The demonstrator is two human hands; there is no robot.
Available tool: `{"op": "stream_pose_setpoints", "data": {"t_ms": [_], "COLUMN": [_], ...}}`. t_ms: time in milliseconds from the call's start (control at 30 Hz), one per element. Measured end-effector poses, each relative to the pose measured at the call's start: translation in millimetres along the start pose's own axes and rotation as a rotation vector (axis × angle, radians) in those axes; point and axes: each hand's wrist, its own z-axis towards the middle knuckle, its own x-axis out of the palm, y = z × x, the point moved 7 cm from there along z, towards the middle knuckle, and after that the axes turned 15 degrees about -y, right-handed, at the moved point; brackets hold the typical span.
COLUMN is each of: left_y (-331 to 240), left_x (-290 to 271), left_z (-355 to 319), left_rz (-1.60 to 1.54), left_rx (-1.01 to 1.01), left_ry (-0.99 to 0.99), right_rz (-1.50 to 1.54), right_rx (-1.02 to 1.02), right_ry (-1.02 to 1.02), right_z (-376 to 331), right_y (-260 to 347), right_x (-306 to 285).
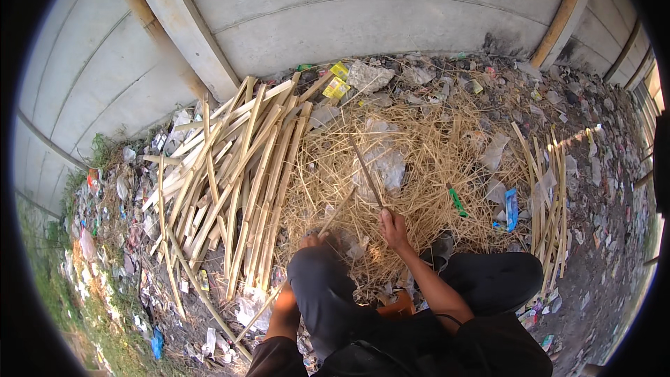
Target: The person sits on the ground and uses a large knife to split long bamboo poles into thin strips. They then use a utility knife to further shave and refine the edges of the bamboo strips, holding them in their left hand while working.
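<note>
My right hand (392, 229) is closed around the lower end of a long, narrow dark knife (367, 170), which points up and away over the straw-like shavings (433, 160). Beside my raised left knee, my left hand (313, 239) grips a pale bamboo strip (339, 211). The knee partly hides those fingers. The strip's far end slants toward the knife, apart from it. To the left lies a big heap of split bamboo strips (241, 167), stacked at crossing angles. A small green-handled tool (457, 202) rests on the shavings, right of my right hand.
A concrete panel wall (377, 21) closes off the far side, with posts (183, 21) against it. Thinner bamboo strips (550, 195) lie at the right. Plastic litter, a blue wrapper (511, 209) and a pale rubble chunk (370, 77) are scattered on the dark ground.
</note>
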Motion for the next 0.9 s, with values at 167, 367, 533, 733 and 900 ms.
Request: {"op": "stream_pose_setpoints", "data": {"t_ms": [167, 367, 533, 733, 900], "left_y": [-10.7, -11.6, 34.2, -7.8, -4.6], "left_x": [-9.7, 2.0, 28.1, 5.2, -13.8], "left_z": [-11.2, -0.3, 1.4, 6.6, 1.2], "left_rz": [0.006, -0.015, -0.066, -0.038, -0.019], "left_rx": [0.021, -0.001, 0.115, -0.100, -0.191], "left_ry": [-0.073, 0.050, -0.169, 0.181, 0.281], "right_rz": [-0.323, -0.042, 0.055, -0.517, -0.095], "right_rx": [0.441, 0.146, 0.223, 0.347, -0.104], "right_ry": [0.171, 0.048, 0.112, 0.095, -0.043], "right_z": [-17.2, 1.4, -12.8, -1.2, 19.1], "right_y": [-92.0, -14.1, -20.7, -75.3, 30.2], "right_x": [-19.1, 0.8, 13.3, -10.1, 30.7]}}
